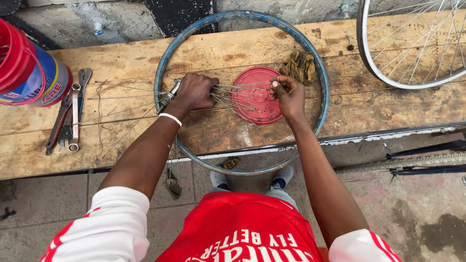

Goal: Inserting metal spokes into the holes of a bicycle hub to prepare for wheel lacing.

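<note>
Even, soft daylight, no hard shadows; only faint shade under the blue metal bicycle rim point(165, 63) on the worn wooden bench point(121, 63). No glare, mild sheen on the silver spoked wheel point(383, 73) top right. Focus sharp at centre, thin spokes resolve fine. Slight wide-angle bend at edges; red plastic bucket point(14, 58) looks stretched at left.

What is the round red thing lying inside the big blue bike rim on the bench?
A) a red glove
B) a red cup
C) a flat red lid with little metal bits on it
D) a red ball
C: inside the blue rim, a flat red lid lies on the wooden bench, with small metal bits on it, beside the right hand.
</note>
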